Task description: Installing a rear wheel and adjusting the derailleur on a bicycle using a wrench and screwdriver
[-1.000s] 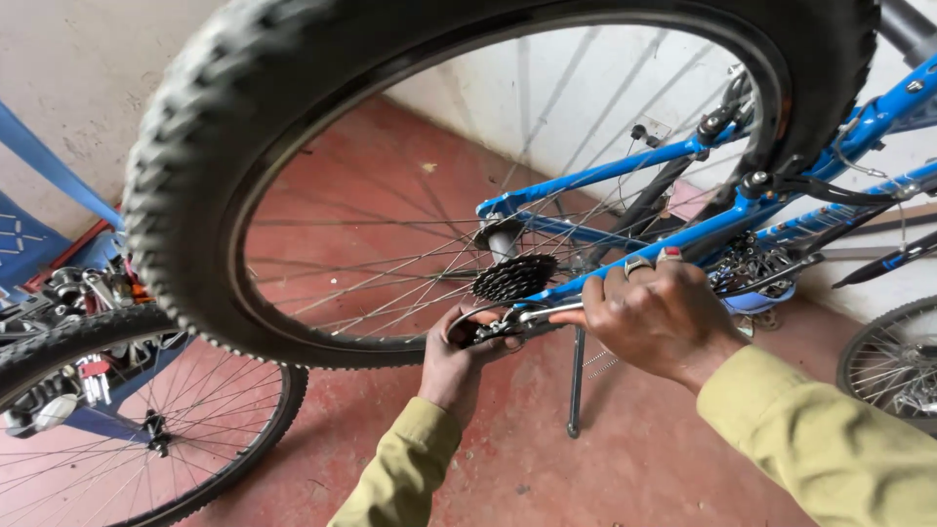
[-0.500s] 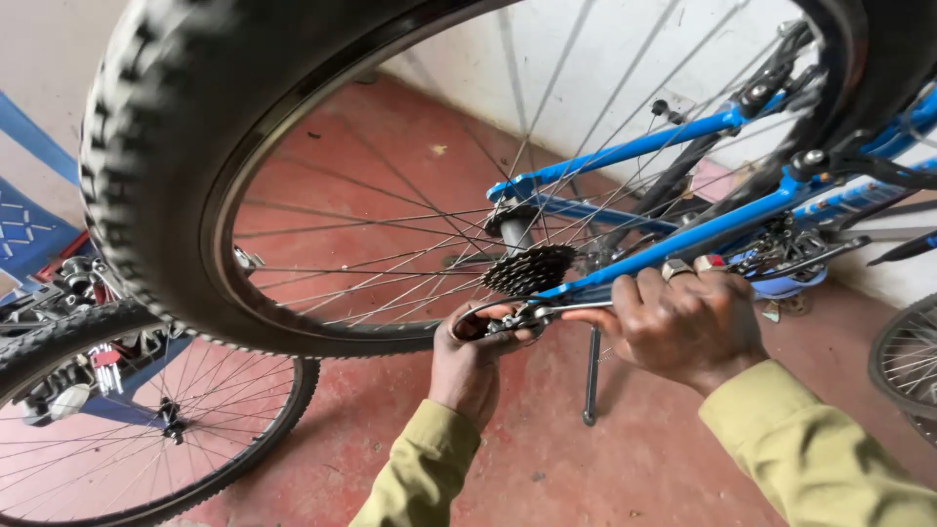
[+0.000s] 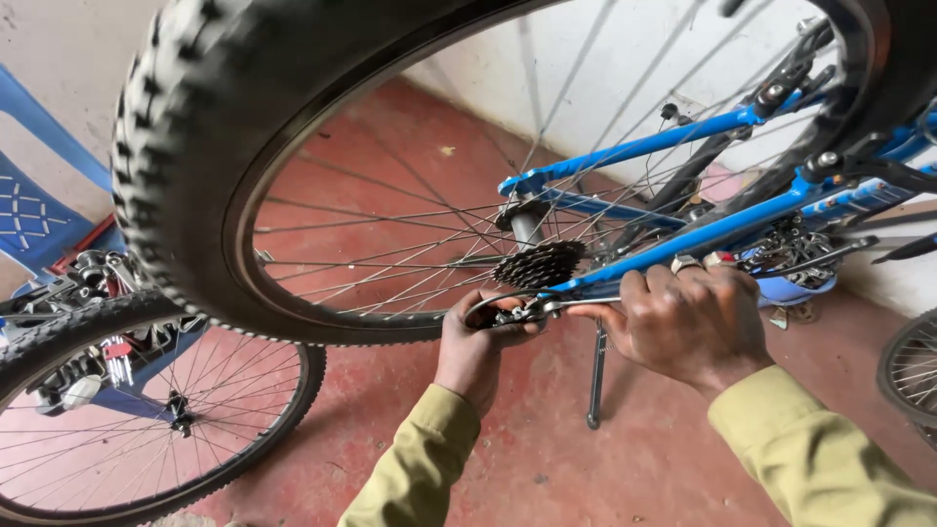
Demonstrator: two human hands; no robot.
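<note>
The left hand is closed around the derailleur, just under the cog set of the rear wheel. The right hand grips the blue frame stay beside it, fingers wrapped over the tube. The kickstand stands on the red floor between both arms. A second wheel lies at left.

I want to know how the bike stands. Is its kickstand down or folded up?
Down: the kickstand hangs from the blue frame, its foot on the red floor.
</note>
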